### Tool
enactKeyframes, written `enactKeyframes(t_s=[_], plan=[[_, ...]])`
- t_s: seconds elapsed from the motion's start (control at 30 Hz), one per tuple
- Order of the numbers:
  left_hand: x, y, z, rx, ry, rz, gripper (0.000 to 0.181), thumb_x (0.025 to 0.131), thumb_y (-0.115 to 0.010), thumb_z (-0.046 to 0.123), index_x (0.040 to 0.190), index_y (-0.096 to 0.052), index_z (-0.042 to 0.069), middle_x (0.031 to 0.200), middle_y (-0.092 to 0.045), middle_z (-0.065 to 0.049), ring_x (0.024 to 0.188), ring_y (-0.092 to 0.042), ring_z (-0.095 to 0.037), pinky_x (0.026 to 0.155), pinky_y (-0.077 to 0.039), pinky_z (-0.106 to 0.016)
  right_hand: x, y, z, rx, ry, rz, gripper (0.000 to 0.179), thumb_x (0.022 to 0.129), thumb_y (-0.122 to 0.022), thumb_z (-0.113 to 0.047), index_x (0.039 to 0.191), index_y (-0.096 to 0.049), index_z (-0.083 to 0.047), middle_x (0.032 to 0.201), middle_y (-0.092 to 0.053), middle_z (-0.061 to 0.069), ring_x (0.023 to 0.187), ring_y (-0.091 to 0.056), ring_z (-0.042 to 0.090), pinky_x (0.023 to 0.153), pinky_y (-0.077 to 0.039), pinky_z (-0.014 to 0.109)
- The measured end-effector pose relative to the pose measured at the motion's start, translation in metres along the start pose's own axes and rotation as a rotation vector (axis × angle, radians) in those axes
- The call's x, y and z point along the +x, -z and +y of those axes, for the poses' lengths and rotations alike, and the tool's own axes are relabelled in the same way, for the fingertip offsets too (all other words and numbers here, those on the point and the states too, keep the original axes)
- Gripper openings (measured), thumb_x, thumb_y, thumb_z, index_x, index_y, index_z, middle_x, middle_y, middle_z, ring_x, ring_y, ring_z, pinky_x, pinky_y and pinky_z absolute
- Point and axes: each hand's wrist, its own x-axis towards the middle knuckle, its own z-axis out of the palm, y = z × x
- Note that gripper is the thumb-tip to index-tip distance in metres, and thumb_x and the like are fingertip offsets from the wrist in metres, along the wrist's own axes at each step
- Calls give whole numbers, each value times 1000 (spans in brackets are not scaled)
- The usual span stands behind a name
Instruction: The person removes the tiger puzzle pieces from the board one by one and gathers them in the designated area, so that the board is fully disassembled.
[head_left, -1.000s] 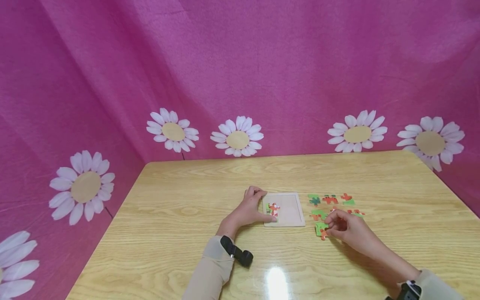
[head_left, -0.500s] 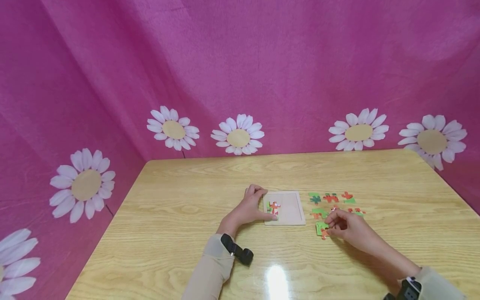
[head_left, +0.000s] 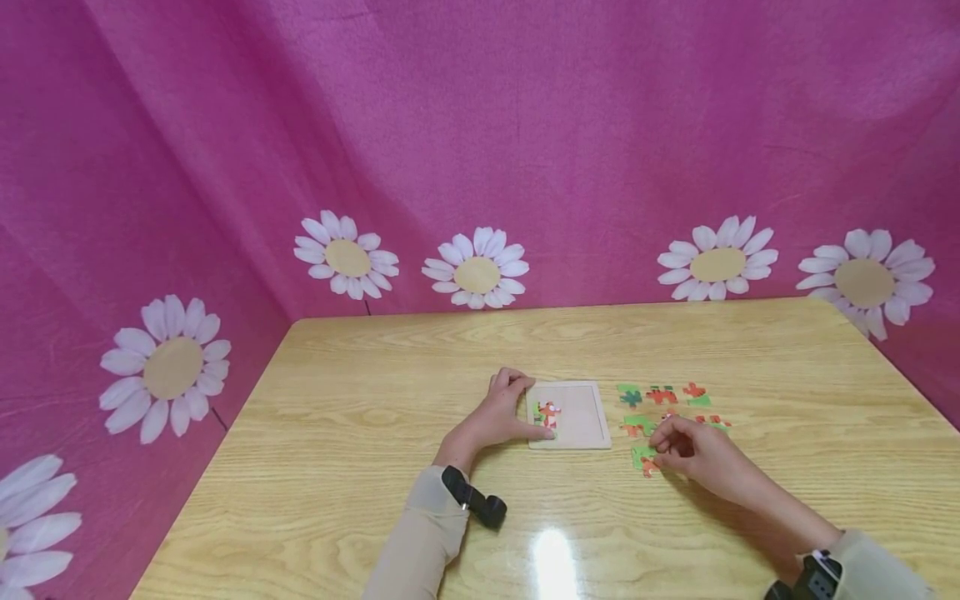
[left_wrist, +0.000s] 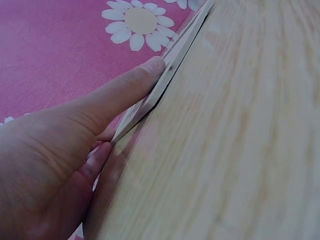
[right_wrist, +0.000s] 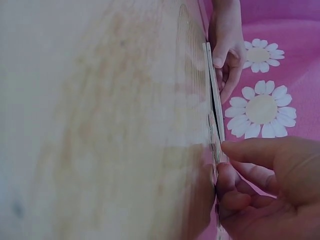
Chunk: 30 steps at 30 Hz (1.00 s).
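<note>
A square wooden puzzle tray lies on the table in the head view, with an orange and green fox picture section along its left side. My left hand grips the tray's left side; the thumb lies over the front rim and the fingers reach the far left corner. To the right of the tray, my right hand pinches the edge of a green and orange jigsaw piece between thumb and fingertips, low at the table. The fingers partly cover that piece.
Several loose jigsaw pieces lie right of the tray, among them a dark green one, an orange one and an orange and green one. The wooden table ends at a pink curtain with daisies.
The jigsaw piece at the right fingertips has tilted slightly and its green face looks duller. Both hands and the tray stay nearly in place.
</note>
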Motion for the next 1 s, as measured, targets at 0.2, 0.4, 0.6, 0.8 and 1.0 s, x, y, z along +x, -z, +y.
enactKeyframes(t_s=[0.2, 0.4, 0.6, 0.8, 1.0], plan=[[0, 1, 1, 1, 3, -5, 89, 73, -86, 38, 145, -44, 5, 140, -34, -5, 132, -31, -19, 113, -38, -36, 2, 1, -2, -10, 17, 41, 10, 84, -73, -5, 89, -65, -8, 78, -61, -3, 66, -46, -4, 57, -43, 18], [0, 1, 1, 4, 2, -5, 89, 74, -85, 39, 145, -44, 5, 140, -34, -6, 132, -31, -19, 113, -39, -37, 10, -2, -6, -9, 51, 59, 13, 82, -76, -7, 89, -66, -9, 78, -62, -3, 65, -46, -3, 55, -42, 17], [0, 1, 2, 7, 2, -3, 89, 74, -85, 38, 145, -44, 6, 141, -34, -6, 132, -31, -19, 113, -38, -37, 22, -8, -13, -38, 53, 55, 13, 83, -75, -7, 90, -65, -9, 77, -59, -3, 65, -44, -2, 55, -41, 17], [0, 1, 0, 2, 0, -1, 88, 74, -85, 37, 145, -44, 6, 141, -34, -6, 131, -30, -19, 114, -38, -37, 38, -17, -17, -39, 99, 70, 13, 82, -76, -4, 88, -65, -7, 78, -61, -1, 67, -47, -2, 57, -43, 17], [0, 0, 1, 3, -1, -1, 88, 74, -85, 38, 145, -44, 5, 141, -34, -6, 131, -31, -19, 113, -38, -36, 55, -28, -23, -26, 78, 66, 13, 83, -76, -7, 90, -65, -8, 77, -62, -1, 68, -48, 2, 58, -43, 17]])
